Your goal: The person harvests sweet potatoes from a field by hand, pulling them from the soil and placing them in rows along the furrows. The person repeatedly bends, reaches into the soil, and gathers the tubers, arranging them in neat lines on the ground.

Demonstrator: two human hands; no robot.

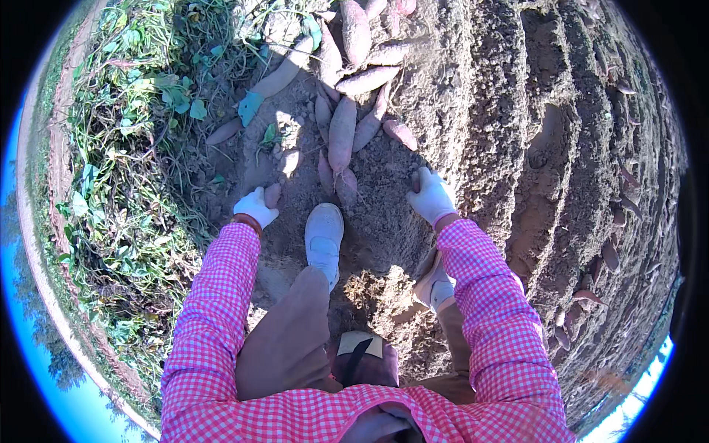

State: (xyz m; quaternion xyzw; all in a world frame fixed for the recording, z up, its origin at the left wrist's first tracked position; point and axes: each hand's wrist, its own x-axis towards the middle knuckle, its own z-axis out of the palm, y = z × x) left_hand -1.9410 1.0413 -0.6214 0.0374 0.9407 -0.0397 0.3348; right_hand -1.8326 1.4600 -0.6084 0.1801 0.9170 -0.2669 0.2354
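My left hand (257, 207), in a white glove, is closed around a small reddish sweet potato (272, 195) left of my foot. My right hand (431, 195), gloved too, has its fingers around a small dark reddish piece (415, 181), probably a sweet potato, mostly hidden by the glove. Between and beyond the hands, a pile of sweet potatoes (342, 133) lies on the soil. A short one (400, 134) rests just above my right hand, and another (290, 161) lies beyond my left. A long pale one (282, 71) sits farther up beside a leaf.
Cut vines and leaves (133, 232) are heaped along the left. Furrowed soil (498, 138) runs down the right, with more sweet potatoes (610, 256) in a row at the far right. My white shoe (324, 235) stands close below the pile; the other (435, 282) is behind my right hand.
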